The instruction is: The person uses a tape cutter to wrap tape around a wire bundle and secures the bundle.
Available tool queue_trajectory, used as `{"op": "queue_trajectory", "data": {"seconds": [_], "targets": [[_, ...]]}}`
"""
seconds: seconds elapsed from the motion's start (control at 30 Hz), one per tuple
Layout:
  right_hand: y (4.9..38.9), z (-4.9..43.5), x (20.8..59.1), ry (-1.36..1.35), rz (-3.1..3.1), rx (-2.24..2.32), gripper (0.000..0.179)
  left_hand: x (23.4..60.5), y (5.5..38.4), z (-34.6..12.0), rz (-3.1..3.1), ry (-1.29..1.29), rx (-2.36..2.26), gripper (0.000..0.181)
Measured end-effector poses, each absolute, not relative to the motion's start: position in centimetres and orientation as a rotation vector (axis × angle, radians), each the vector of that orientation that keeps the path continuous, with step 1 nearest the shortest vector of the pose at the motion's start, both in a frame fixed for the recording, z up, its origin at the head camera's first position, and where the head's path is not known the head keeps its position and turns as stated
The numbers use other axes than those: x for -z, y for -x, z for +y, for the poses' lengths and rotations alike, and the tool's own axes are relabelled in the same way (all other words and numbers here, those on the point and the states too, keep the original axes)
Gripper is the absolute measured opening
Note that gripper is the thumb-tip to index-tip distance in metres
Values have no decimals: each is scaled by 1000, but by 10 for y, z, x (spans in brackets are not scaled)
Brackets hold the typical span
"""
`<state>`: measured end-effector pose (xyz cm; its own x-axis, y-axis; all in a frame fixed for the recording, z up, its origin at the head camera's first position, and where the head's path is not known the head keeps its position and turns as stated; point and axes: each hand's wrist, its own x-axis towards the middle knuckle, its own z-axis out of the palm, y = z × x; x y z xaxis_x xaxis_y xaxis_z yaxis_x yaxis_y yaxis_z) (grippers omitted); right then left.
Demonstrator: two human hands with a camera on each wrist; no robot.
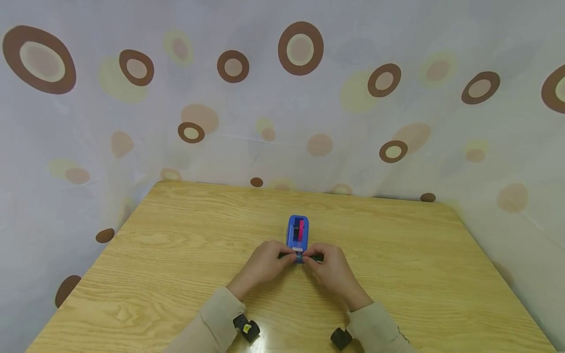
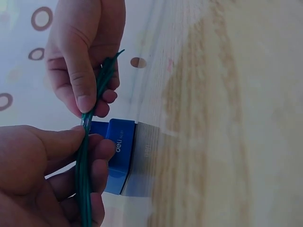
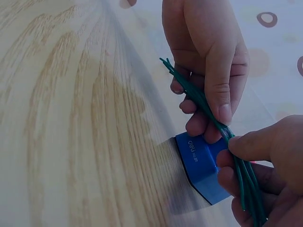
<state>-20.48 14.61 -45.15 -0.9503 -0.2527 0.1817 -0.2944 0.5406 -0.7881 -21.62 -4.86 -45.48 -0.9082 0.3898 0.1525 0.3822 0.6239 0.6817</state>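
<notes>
Two hands share one bundle of thin green wires [image 2: 82, 165], the left hand [image 1: 268, 260] and the right hand [image 1: 330, 266] each pinching it between thumb and curled fingers. Their thumb tips almost meet near the middle of its length. The bundle runs crosswise over the near end of a blue tape dispenser [image 1: 297, 244], which sits on the wooden bench [image 1: 198, 245]; whether the wires touch the dispenser I cannot tell.

As for progress, the strands are gathered into one bunch, and a clear, shiny strip [image 2: 86, 121], probably tape, lies on it between the thumbs. How far that strip goes around is hidden, as is whether it is joined to the dispenser. With both hands pinching right beside it, my judgement is that the wrapping is partly done: pressing the strip down and letting go of the bunch appear to be left. Beyond the hands, the wires splay a little, and their tips are uneven and loose.

The dispenser is the only container in view. Its open slot holds a wheel with a bright pink part [image 1: 301, 230], most likely the core of the tape roll; how much tape remains on it is too small to judge.
</notes>
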Motion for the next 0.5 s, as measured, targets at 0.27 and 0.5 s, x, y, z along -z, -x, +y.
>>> {"op": "queue_trajectory", "data": {"seconds": [0.27,0.5], "targets": [[205,146,452,-508,-2684,-1396,10,453,216,-48,2818,-613,-1251,14],[205,144,452,-476,-2675,-1399,13,452,216,-48,2832,-593,-1267,14]]}}
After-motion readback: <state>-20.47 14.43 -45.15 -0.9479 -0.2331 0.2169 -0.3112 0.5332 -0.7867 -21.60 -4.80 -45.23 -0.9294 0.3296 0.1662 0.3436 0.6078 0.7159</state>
